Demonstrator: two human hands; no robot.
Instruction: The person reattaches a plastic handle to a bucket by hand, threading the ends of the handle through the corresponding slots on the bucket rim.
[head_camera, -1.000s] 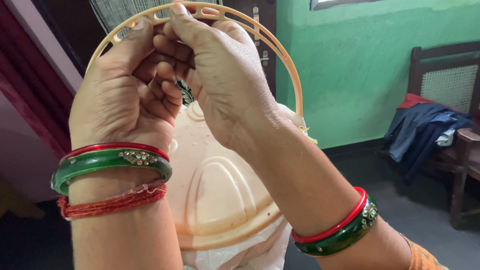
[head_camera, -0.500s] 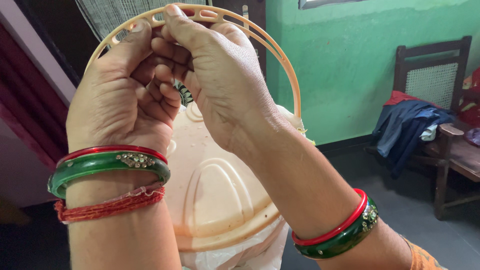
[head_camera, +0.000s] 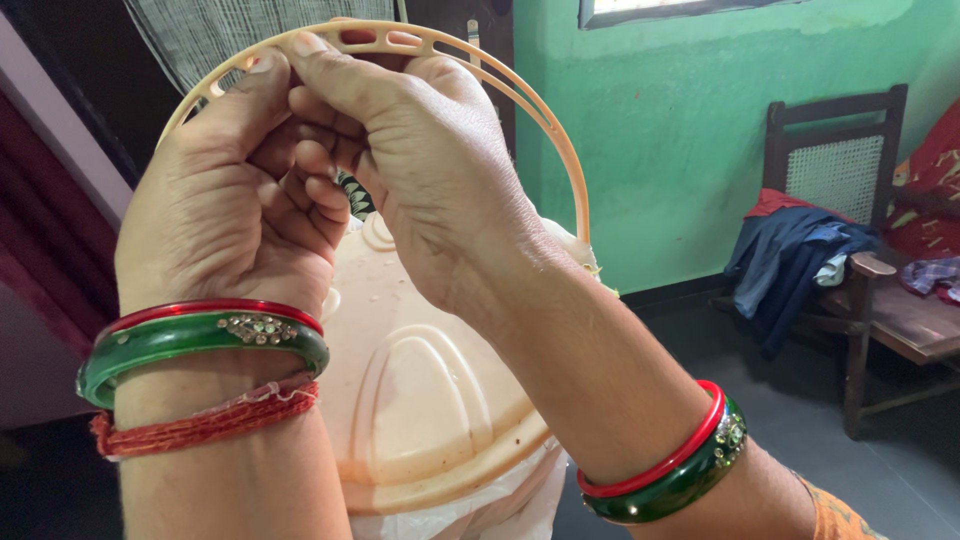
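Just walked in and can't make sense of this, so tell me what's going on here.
A person holds both hands up at the top of a cream plastic container's arched handle. The left hand and the right hand are bunched together there, fingers pinching a small dark thing too hidden to identify. The container's domed lid sits below. Both wrists wear red and green bangles. A wooden chair with draped clothes stands by the green wall.

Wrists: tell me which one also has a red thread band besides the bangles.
The left wrist. Below its red and green bangles sits a band of red thread. The right wrist carries only a red and green bangle pair.
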